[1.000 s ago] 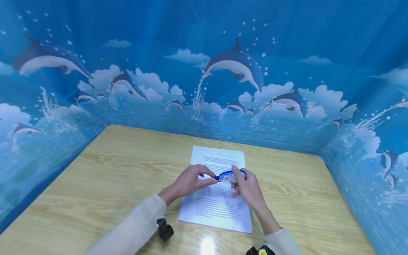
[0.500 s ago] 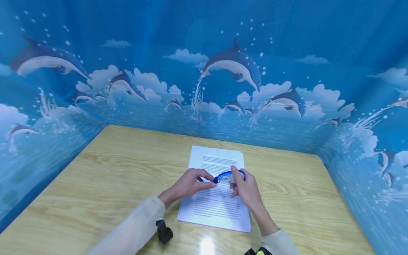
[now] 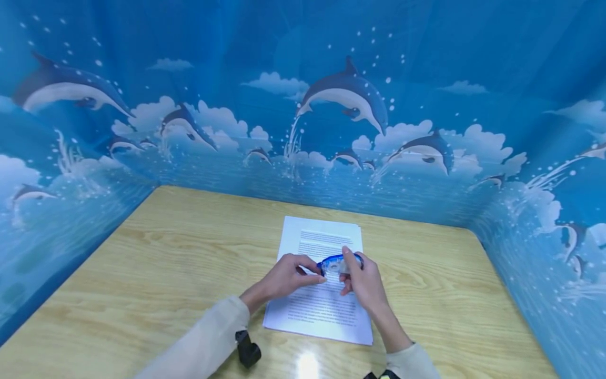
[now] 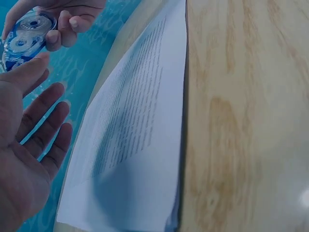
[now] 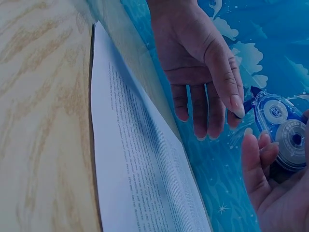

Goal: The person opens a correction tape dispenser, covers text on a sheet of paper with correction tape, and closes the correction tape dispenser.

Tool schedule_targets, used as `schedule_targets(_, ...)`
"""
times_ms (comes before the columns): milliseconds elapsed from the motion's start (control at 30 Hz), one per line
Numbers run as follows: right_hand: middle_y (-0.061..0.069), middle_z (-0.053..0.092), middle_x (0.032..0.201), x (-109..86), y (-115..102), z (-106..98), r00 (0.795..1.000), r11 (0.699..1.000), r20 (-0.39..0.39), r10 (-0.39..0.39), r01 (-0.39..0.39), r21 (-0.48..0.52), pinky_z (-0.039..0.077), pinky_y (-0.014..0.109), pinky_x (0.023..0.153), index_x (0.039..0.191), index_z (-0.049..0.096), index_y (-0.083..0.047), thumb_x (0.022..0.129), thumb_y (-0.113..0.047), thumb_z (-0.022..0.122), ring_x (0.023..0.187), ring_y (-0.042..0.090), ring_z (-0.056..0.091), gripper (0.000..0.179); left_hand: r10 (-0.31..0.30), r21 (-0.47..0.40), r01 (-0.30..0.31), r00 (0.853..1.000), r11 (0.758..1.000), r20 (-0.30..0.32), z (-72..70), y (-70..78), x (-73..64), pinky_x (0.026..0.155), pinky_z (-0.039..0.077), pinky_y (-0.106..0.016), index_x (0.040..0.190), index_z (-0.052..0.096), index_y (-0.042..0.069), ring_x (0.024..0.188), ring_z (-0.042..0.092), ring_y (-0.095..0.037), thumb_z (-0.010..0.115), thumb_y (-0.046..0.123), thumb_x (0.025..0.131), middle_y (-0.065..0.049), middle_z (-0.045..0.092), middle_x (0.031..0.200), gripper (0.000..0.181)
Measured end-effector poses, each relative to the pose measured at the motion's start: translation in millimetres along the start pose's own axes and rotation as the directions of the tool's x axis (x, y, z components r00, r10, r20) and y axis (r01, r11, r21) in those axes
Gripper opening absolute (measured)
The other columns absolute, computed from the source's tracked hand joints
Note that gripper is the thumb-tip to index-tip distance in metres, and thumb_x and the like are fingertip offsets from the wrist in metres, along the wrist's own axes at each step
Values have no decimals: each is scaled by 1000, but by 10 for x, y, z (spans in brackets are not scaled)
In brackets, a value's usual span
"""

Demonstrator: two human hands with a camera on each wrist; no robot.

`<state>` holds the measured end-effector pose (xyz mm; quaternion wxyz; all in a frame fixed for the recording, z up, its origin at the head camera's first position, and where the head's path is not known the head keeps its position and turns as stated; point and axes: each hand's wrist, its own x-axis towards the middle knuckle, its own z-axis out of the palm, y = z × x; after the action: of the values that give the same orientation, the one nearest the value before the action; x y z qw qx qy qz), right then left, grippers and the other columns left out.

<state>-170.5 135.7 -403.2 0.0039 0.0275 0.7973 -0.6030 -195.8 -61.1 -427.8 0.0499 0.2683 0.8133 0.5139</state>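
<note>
Correction tape (image 3: pixel 335 265) hangs above the paper (image 3: pixel 317 313), gripped in my right hand (image 3: pixel 367 281). My left hand (image 3: pixel 286 276) is at its blue tip (image 3: pixel 320 267); whether pinching, I cannot tell. Step judged: adjusting the tip; next calls for steadiness.

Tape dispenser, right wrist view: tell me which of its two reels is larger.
The lower reel, nearer the right hand; it is visibly wider than the upper reel, which sits toward the blue tip.

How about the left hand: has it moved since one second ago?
Yes: judged against the paper stack, the left hand has moved slightly rightward and toward the stack's near edge.
</note>
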Motion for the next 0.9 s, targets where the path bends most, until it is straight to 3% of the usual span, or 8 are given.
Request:
schedule_targets(167, 11, 58, 67, -25, -16, 4, 1000, 1000, 5, -12, 12, 18, 54, 39, 49, 87, 56, -3, 93, -61, 47, 47, 16, 51, 59, -51, -66, 49, 999, 997, -19, 63, 15, 12, 72, 53, -25, 92, 75, 13, 85, 63, -15, 76, 26, 83, 8, 69, 86, 16)
schedule_targets(533, 9, 57, 65, -47, 5, 34, 1000, 997, 11, 3, -4, 74, 53, 36, 46, 87, 57, -2, 95, -53, 49, 45, 15, 50, 53, -70, -140, 64, 997, 988, -36, 114, 2, 5, 73, 53, -27, 92, 75, 11, 85, 64, -17, 77, 27, 82, 5, 69, 89, 19)
schedule_targets(733, 8, 57, 64, -101, -106, 29, 999, 997, 25, 28, -30, 70, 53, 38, 49, 86, 57, -1, 99, -43, 49, 45, 16, 50, 45, -86, -151, 81, 996, 985, -32, 124, -1, 14, 73, 53, -27, 94, 75, 12, 87, 64, -18, 77, 28, 82, 6, 69, 90, 20)
schedule_targets(900, 9, 57, 65, -95, -87, 40, 1000, 997, 22, 22, -23, 74, 53, 36, 48, 88, 58, -2, 96, -52, 48, 46, 16, 50, 52, -106, -128, 101, 994, 987, -31, 99, -15, 8, 78, 52, -29, 102, 73, 12, 94, 63, -19, 77, 29, 82, 5, 67, 96, 27)
